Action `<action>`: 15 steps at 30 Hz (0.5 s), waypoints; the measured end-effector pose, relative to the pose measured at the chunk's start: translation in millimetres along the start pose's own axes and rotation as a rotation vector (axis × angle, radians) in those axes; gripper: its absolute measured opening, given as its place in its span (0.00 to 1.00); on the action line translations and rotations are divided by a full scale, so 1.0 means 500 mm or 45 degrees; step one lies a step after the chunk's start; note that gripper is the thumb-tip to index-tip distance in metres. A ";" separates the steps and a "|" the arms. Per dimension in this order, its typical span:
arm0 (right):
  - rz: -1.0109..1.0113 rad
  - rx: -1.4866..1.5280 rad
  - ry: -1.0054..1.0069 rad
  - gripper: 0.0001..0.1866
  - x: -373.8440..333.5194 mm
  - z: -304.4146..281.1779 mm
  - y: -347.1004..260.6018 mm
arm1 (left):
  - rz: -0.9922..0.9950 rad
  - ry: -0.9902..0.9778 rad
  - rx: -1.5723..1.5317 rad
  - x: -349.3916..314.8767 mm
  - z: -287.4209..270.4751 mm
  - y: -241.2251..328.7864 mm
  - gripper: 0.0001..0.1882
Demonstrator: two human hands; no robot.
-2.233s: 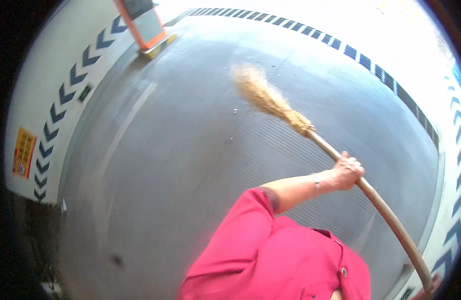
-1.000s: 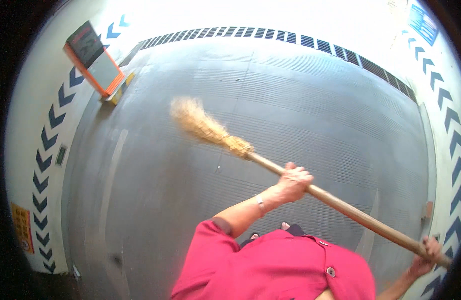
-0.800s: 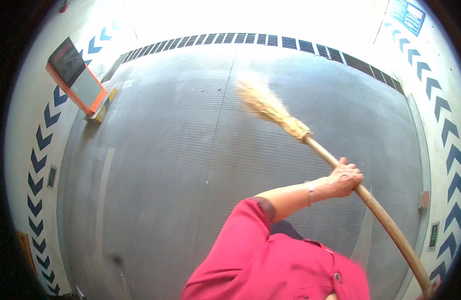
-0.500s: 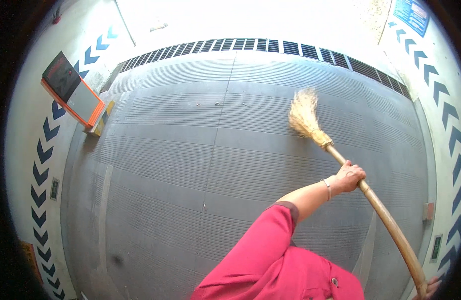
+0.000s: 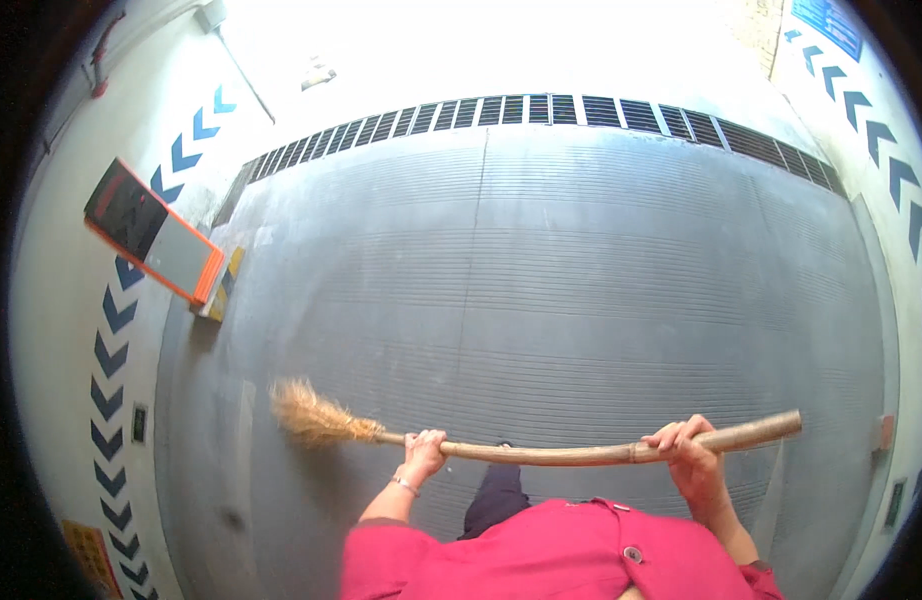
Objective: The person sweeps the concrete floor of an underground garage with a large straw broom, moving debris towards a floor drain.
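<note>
A long-handled broom (image 5: 541,455) lies crosswise in front of my body, with its straw head (image 5: 316,415) toward the left and the thick end of its bamboo handle toward the right. Close to the straw, my left hand (image 5: 424,452) is wrapped round the handle; a bracelet sits on that wrist. Nearer the thick end, my right hand (image 5: 688,447) grips the same handle. Both sleeves are red. Whether the straw touches the floor I cannot tell.
Grooved grey floor (image 5: 571,300) spreads ahead, crossed at its far side by a drain grate (image 5: 461,115). An orange-edged machine (image 5: 156,235) stands at the left on a yellow-and-black base (image 5: 219,285). Walls with dark chevrons (image 5: 106,400) run along both sides.
The broom has swung from the far right to the near left and now lies crosswise. My left hand has moved left and nearer; my right hand has come up into fuller view.
</note>
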State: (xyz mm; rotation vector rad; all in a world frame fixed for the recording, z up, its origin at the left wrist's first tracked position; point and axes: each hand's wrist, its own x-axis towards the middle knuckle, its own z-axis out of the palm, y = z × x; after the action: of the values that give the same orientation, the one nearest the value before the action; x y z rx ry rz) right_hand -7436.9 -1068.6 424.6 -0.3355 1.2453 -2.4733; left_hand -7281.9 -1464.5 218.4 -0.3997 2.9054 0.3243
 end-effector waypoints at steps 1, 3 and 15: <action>0.028 0.063 0.027 0.05 0.025 0.001 0.012 | 0.008 -0.029 0.054 0.001 -0.013 -0.022 0.09; -0.022 0.097 0.042 0.05 0.079 0.004 0.002 | 0.083 0.069 0.023 0.051 -0.070 -0.013 0.09; -0.907 -0.721 0.430 0.11 -0.158 0.052 -0.402 | 1.399 0.459 -0.451 0.518 -0.408 0.499 0.09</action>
State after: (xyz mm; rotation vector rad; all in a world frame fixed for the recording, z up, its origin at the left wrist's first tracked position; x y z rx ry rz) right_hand -7396.3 -944.4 598.2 -0.6062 2.3089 -2.7506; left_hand -7630.0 -1342.2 404.8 1.2730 3.0812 0.9859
